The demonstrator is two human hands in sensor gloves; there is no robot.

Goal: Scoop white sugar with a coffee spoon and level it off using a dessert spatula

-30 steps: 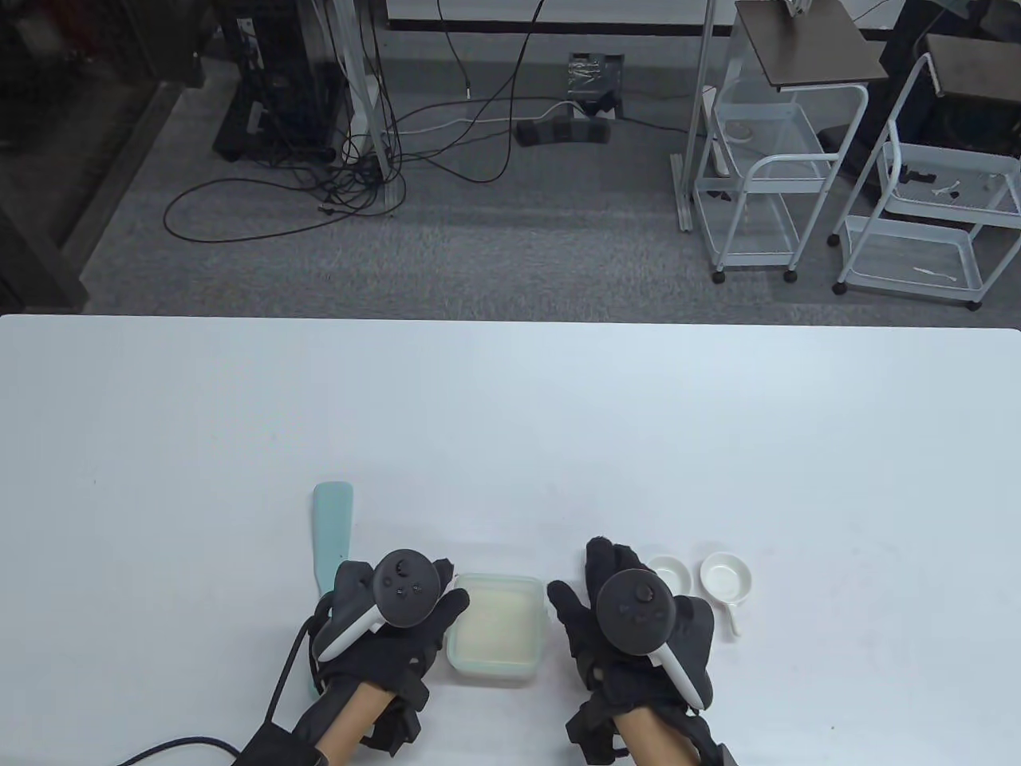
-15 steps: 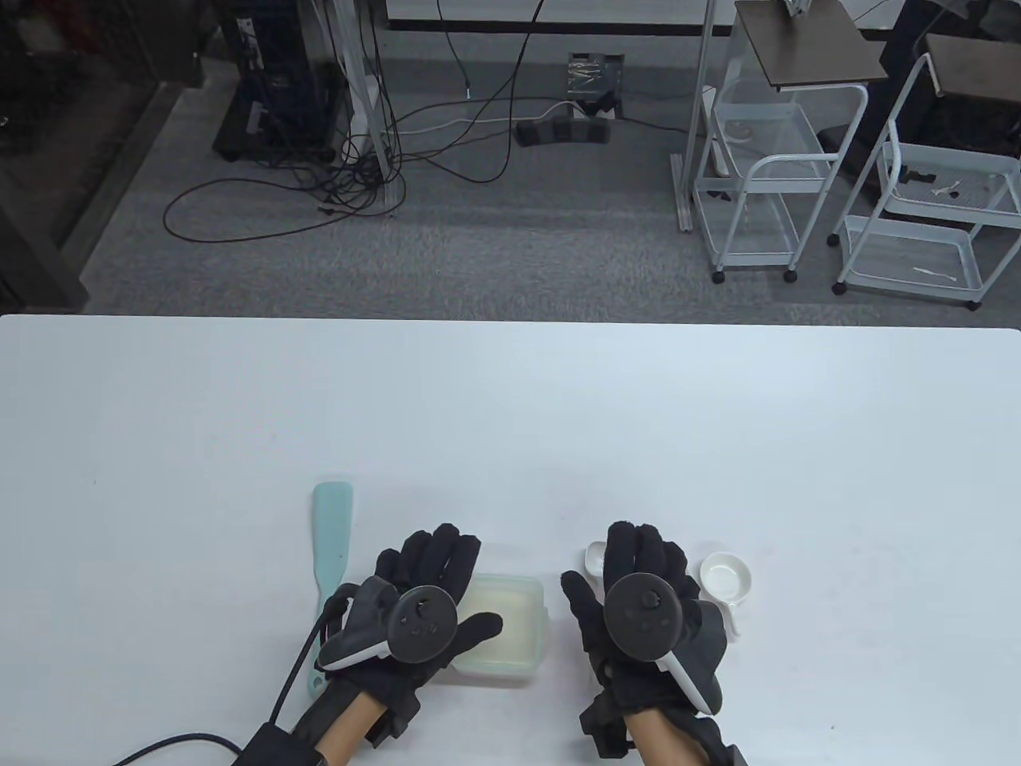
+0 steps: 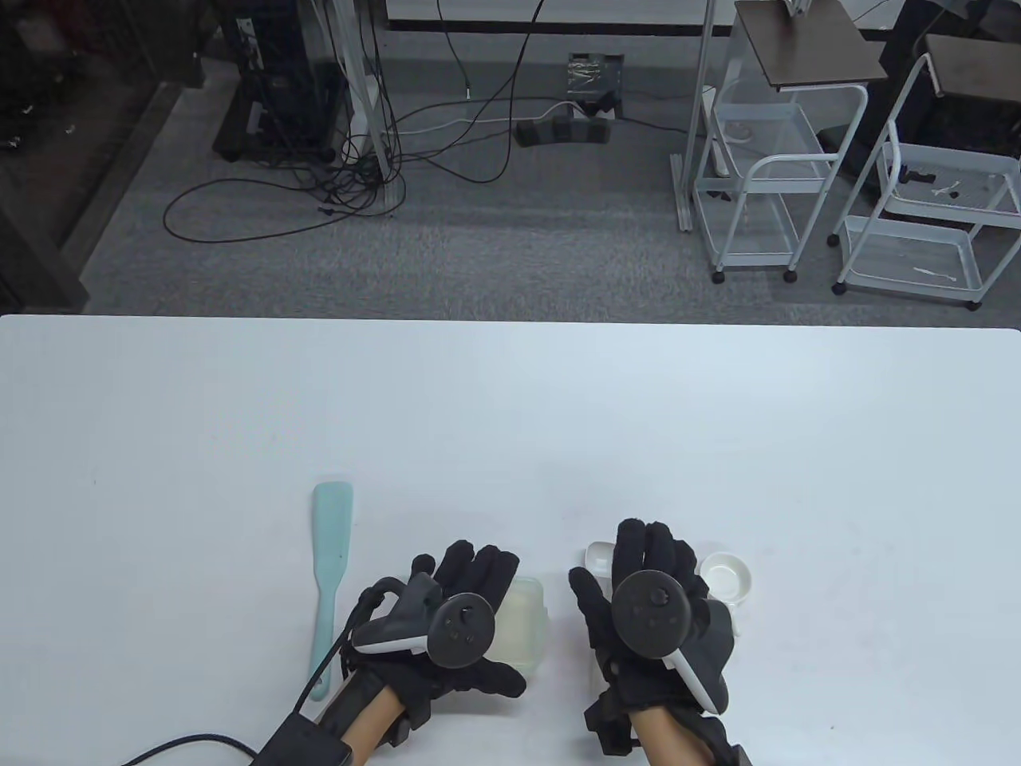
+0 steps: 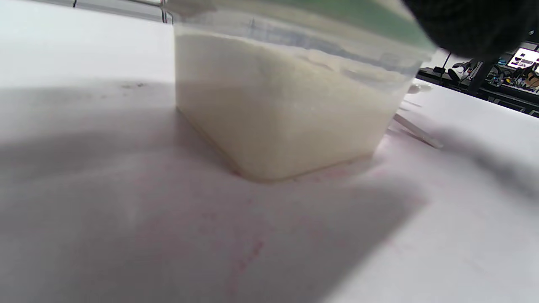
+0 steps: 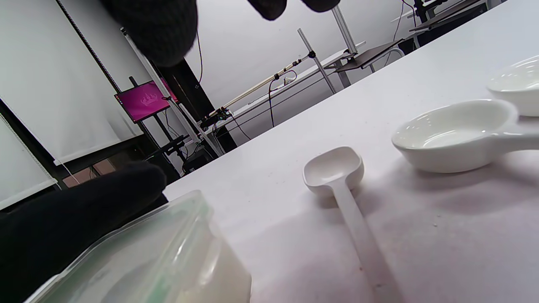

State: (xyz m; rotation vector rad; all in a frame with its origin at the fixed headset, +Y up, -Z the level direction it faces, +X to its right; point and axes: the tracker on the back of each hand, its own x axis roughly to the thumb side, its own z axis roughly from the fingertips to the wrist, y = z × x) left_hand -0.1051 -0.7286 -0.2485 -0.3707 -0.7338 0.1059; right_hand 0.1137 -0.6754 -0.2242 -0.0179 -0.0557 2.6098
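Near the table's front edge, between the two hands, sits the sugar container (image 3: 528, 624), a translucent lidless tub nearly full of white sugar (image 4: 269, 109). Just to its right lies the coffee spoon (image 5: 337, 176), white plastic, its bowl pointing away from the person and its handle running back toward them, so the long axis lies roughly front to back. In the table view only the bowl end peeks out beyond the right hand (image 3: 650, 606), which hovers directly above the spoon with fingers extended and relaxed, holding nothing; the right wrist view shows the fingertips hanging well clear of the handle. That hand is plainly the nearer one to the spoon, and a straight descent onto the handle looks like the natural next step.

The left hand (image 3: 455, 618) is draped over the container's left side, fingers spread across the rim; the thumb looks to lie along the near wall. It seems to steady the tub, though whether the fingers truly clamp it is not something I can tell from these views.

The dessert spatula (image 3: 330, 574), pale teal, lies untouched left of the left hand, blade away from the person, handle toward them.

Two small white handled dishes (image 5: 454, 134) sit right of the spoon on the white table (image 3: 510, 415)
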